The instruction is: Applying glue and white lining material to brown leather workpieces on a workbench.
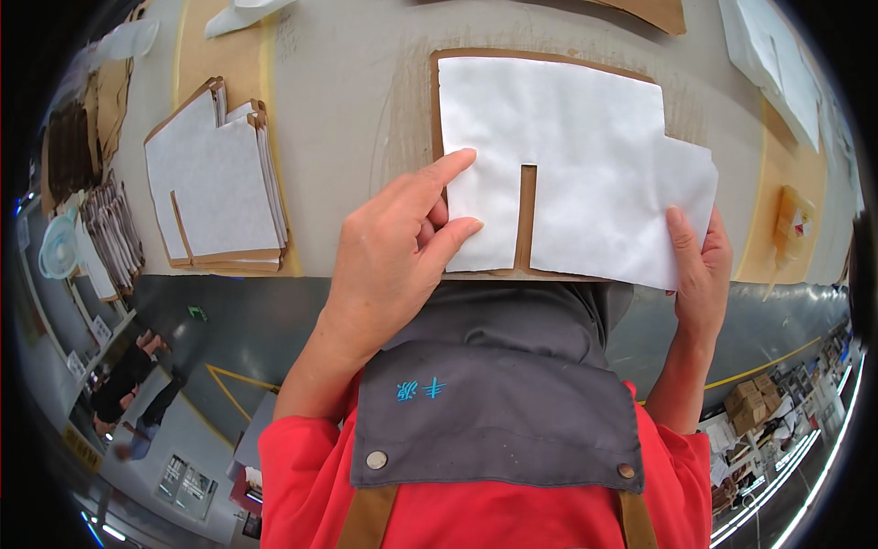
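Observation:
In front of me lies a white sheet (594, 183) with a narrow slot cut up from its near edge and a stepped right side. Beneath it is a brown sheet of similar outline (436, 110); its edge shows along the far and left sides and through the slot. My left hand (393, 229) rests at the left edge, index fingertip and thumb tip spread apart on the white surface, the remaining fingers curled beside the edge. My right hand (702, 261) grips the right part of the white sheet, thumb on top and fingers behind; whether brown material is pinched too is hidden.
On the table (338, 110), a stack of similar slotted white-and-brown pieces (219, 188) stands at the left. Farther left is a bundle of layered sheets (110, 238). A yellowish packet (794, 224) lies at the right, with white sheets (777, 55) beyond it.

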A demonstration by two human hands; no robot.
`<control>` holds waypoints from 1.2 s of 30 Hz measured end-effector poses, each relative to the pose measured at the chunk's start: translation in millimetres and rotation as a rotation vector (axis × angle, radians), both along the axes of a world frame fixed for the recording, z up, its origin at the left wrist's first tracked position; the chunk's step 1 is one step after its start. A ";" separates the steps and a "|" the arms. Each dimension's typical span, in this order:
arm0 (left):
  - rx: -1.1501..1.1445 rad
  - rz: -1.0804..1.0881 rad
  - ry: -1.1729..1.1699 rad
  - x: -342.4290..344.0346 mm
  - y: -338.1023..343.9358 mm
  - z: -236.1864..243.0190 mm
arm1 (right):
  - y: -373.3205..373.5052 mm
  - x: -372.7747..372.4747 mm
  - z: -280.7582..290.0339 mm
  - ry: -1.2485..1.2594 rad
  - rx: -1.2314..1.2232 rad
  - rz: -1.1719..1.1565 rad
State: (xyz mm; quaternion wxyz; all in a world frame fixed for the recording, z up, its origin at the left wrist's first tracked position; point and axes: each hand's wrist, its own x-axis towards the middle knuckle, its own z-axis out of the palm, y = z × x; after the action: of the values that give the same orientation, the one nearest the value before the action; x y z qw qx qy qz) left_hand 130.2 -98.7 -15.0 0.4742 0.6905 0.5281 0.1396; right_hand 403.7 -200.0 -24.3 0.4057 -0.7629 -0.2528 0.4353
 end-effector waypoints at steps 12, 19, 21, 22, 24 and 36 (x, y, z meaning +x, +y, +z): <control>0.199 -0.067 0.100 0.7 -4.5 -4.4 | 0.0 -3.9 2.6 -0.072 0.056 0.001; 0.352 -0.151 0.150 -6.0 -6.3 -9.0 | -2.6 -0.6 -1.2 -0.155 0.058 0.082; 0.361 -0.187 0.201 -5.3 -3.9 -3.8 | -2.6 1.1 1.5 -0.186 0.045 0.082; 0.364 -0.195 0.183 -4.7 -2.1 -0.5 | -2.9 1.3 3.8 -0.209 0.032 0.086; 0.449 -0.173 0.164 -1.6 1.5 4.0 | -5.0 -1.0 -1.0 -0.265 0.072 0.071; 0.708 -0.565 -0.151 99.7 8.9 -33.0 | -11.1 0.6 -8.8 -0.595 0.111 0.129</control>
State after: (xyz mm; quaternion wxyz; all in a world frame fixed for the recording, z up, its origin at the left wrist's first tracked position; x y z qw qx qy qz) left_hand 229.9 -89.8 -48.0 0.2658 0.9148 0.2031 0.2266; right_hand 404.3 -211.1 -33.1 0.3265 -0.8159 -0.4317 0.2033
